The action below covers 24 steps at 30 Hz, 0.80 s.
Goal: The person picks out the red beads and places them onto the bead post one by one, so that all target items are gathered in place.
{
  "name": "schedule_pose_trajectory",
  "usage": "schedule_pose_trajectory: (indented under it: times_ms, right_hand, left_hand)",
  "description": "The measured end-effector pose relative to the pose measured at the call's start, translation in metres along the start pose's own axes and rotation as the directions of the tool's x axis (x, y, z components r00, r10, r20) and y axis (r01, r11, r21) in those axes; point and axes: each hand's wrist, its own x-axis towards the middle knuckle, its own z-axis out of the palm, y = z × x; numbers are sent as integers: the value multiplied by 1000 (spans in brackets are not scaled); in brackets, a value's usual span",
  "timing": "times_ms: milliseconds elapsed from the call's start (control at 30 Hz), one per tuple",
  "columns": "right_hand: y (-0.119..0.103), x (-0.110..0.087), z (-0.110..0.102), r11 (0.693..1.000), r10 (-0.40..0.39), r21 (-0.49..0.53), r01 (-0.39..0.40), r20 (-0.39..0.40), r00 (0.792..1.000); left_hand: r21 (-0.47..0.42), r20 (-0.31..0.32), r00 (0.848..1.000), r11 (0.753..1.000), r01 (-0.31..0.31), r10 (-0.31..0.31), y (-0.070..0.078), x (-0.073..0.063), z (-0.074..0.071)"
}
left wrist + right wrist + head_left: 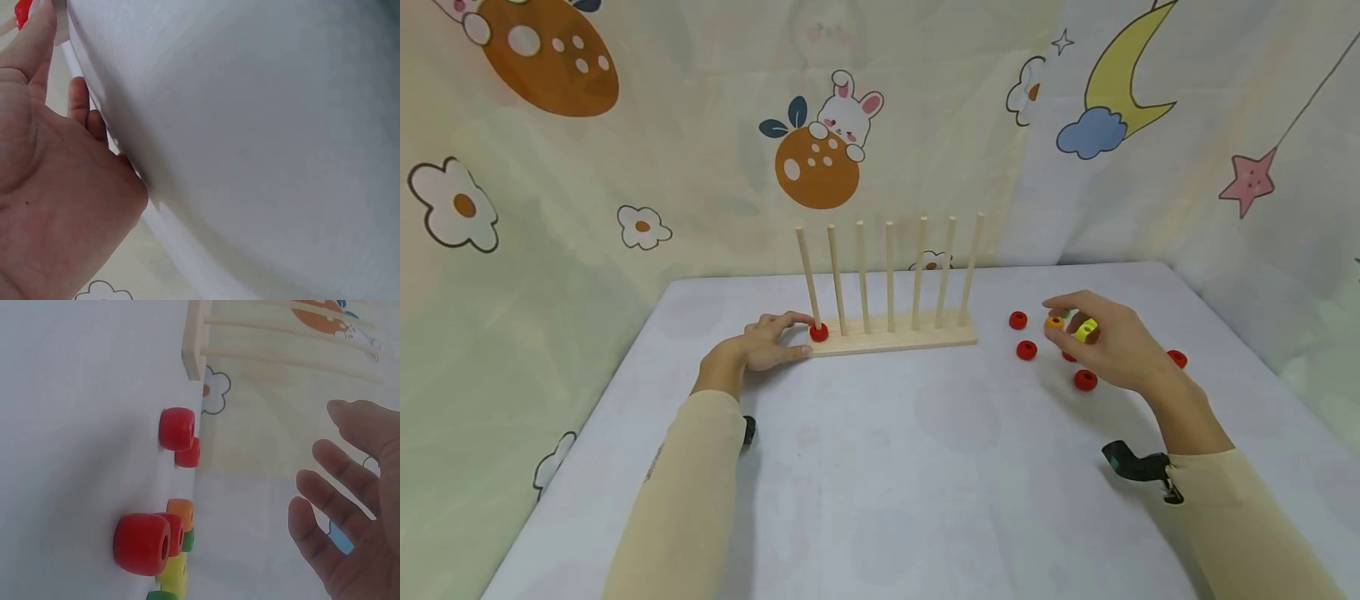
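A wooden peg rack with several upright dowels stands toward the back of the table. One red bead sits at the foot of its leftmost dowel. My left hand holds the rack's left end, thumb at the front edge and index finger by the bead. In the left wrist view, my left hand covers most of the rack. My right hand hovers over loose beads, fingers spread and holding nothing. Between its fingers and thumb show an orange bead and a yellow bead.
Red beads lie between the rack and my right hand; another red bead is below the hand, and one more red bead is right of it. A green bead shows near the yellow one. A printed cloth hangs behind.
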Motion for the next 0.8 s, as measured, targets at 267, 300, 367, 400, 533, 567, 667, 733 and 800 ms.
schedule_pose_trajectory:
  times_ms: [267,300,367,400,533,567,667,733,800]
  right_hand:
    - [9,-8,-2,1000,-3,-15,3,3,1000]
    - [11,-9,-2,1000,-1,-14,1,9,1000]
    - [14,-11,-4,1000,16,-7,-16,30,999]
    - [16,-12,-5,1000,29,-8,-29,44,999]
    - [22,-16,-11,994,104,-31,-101,115,988]
    - [24,-17,-12,992,121,-40,-116,134,984]
    - [27,-18,-14,987,159,-58,-151,191,969]
    - [30,-20,-16,984,177,-62,-167,214,961]
    - [32,-22,-17,983,182,-69,-171,219,959]
  left_hand:
    - [-3,-8,1000,1000,4,-4,2,-3,0]
    - [-6,-10,1000,1000,10,-10,3,-3,1]
    - [-7,-7,1000,1000,4,-4,2,-3,1]
    - [-6,-4,1000,1000,-4,4,2,-3,1]
    - [-12,-2,1000,1000,-17,17,3,-4,2]
    - [-11,-2,1000,1000,-20,20,4,-4,2]
    - [-1,-1,1000,1000,-30,30,2,-5,1]
    - [8,-4,1000,1000,-30,30,0,-3,0]
    - [8,-3,1000,1000,-30,30,-2,0,0]
